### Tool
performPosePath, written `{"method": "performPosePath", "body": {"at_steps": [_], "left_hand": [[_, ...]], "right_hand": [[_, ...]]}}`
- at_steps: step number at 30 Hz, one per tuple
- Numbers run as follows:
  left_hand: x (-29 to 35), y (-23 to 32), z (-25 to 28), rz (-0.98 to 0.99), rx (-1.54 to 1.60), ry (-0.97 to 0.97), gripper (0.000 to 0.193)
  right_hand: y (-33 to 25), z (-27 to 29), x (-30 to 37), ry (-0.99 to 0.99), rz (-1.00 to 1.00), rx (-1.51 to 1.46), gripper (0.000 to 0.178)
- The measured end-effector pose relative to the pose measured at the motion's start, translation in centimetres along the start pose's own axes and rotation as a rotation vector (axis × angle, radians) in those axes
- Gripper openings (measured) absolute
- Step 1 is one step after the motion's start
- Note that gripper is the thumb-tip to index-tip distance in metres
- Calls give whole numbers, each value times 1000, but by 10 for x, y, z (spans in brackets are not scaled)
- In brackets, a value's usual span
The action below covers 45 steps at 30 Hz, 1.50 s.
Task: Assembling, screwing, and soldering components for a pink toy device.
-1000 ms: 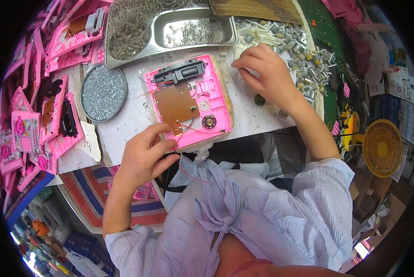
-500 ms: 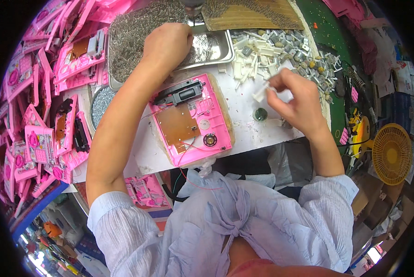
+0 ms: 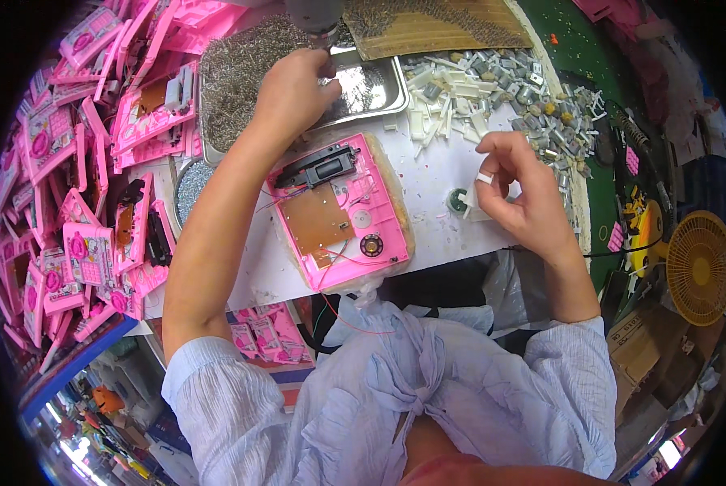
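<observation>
My right hand (image 3: 531, 194) pinches a small white plastic part (image 3: 471, 197) between thumb and forefinger, with its lower end at a small round green container (image 3: 456, 202). At the metal tray (image 3: 402, 89) of loose screws (image 3: 237, 85), my left hand (image 3: 292, 91) has its fingers drawn together just below the tip of a hanging power screwdriver (image 3: 316, 14); what they hold, if anything, is hidden. Between my arms lies an open pink plastic housing (image 3: 387, 212) on a padded block. Inside it sit a brown circuit board (image 3: 318, 220), a black module (image 3: 322, 168) and a round speaker (image 3: 371, 245).
Many pink housings (image 3: 87, 243) are heaped on the left. White plastic pieces (image 3: 440, 101) and grey motors (image 3: 545, 101) lie in a pile at the back right. A brown board (image 3: 436, 28) with screws overlaps the tray. A yellow fan (image 3: 698, 267) stands far right.
My right hand has moved slightly down, bringing the white part to the green container. My left hand remains at the screw tray, its fingers shifted a little. The view has shifted slightly.
</observation>
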<state>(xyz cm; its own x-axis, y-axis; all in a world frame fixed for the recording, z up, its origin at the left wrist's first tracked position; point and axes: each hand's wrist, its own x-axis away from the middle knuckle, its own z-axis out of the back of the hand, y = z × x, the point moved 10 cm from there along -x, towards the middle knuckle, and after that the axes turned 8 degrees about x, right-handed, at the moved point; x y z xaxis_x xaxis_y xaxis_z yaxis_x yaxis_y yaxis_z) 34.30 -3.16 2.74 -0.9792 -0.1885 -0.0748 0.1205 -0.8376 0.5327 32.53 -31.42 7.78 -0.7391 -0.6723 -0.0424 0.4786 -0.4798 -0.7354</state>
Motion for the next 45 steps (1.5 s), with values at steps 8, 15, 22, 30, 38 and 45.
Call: {"method": "performPosePath", "body": {"at_steps": [8,15,22,30,38,45], "left_hand": [[28,10,37,-79,300,165,19],[39,24,48,-99,502,158,14],[37,-1,29,54,1108,116,19],[46,-12,4,492,1220,-80,23],[53,-30,13,540,1412,10,29],[32,-55,-2,281,1104,-48,30]], "right_hand": [[2,-44,-83,-168,96,8,25],[-32,-78,-159,-181,197,-21,36],[-44,-90,-154,-123,309,-49,31],[-84,-81,-128,209,762,409,20],[-45,-108,-168,19,427,-33,31],[-49,-99,-155,151,413,122,25]]}}
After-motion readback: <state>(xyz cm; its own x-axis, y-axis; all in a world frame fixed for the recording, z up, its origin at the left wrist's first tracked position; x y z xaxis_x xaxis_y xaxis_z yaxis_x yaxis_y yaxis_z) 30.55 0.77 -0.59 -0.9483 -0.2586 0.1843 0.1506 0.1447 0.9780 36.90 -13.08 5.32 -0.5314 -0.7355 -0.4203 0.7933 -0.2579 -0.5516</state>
